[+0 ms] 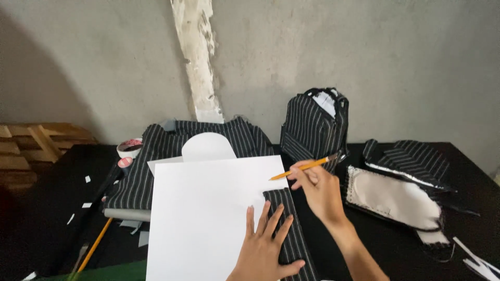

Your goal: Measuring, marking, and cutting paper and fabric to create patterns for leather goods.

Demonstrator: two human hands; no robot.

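My left hand lies flat, fingers spread, on a narrow strip of black pinstriped fabric that rests across the right edge of a large white sheet of card. Just right of it, my right hand is shut on a yellow pencil, whose tip points left and hovers over the top right corner of the white sheet.
A small pinstriped backpack stands at the back. More pinstriped cloth lies under a rounded white pattern piece. A white-lined fabric panel sits right. Tape rolls, another pencil and wooden pallets are left.
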